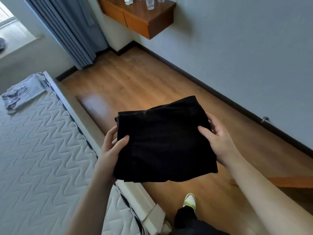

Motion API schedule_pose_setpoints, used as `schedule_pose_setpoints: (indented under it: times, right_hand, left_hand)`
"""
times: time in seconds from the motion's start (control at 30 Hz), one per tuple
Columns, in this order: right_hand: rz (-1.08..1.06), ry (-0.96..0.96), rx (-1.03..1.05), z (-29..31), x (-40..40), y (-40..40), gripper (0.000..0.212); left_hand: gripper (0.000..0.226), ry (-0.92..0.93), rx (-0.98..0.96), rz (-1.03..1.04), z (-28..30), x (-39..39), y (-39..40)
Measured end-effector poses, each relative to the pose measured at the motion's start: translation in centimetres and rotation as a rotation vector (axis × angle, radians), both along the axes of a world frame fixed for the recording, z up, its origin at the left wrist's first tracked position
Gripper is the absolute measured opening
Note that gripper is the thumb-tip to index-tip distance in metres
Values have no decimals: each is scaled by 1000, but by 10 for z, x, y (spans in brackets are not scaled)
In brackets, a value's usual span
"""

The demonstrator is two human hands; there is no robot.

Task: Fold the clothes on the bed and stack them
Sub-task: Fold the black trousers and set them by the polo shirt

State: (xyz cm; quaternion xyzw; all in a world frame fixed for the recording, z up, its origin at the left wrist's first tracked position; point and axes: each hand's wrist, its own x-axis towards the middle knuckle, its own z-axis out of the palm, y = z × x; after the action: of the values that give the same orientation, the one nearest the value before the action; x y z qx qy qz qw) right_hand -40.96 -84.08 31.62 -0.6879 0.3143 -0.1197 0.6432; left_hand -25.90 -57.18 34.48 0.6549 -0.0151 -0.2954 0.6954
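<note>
head view: a folded black garment (165, 141) is held in the air over the wooden floor (135, 82), just beside the quilted mattress (39, 141). the left hand (112, 146) grips its left edge, thumb on top, and the right hand (215, 141) grips its right edge the same way. a folded grey garment (22, 94) lies on the mattress's far corner, well apart.

We see a folded black garment (166, 141) of matt cloth, soft and lightly creased, and a mattress (39, 150) of white quilted fabric. The floor (135, 82) is wood-look, smooth with some sheen; the wall shelf (140, 16) looks like varnished wood, its glasses (150, 3) perhaps clear glass.
</note>
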Motion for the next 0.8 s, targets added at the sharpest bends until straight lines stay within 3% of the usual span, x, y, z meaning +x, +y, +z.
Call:
schedule_pose_setpoints:
  times: [0.5,0.8]
  right_hand:
    - [139,-80,-69,22,59,-28,36]
    - [220,-59,-70,15,170,-26,36]
  left_hand:
    - [43,32,-46,118,2,25,-13]
    - [36,3,-40,241,2,112,4]
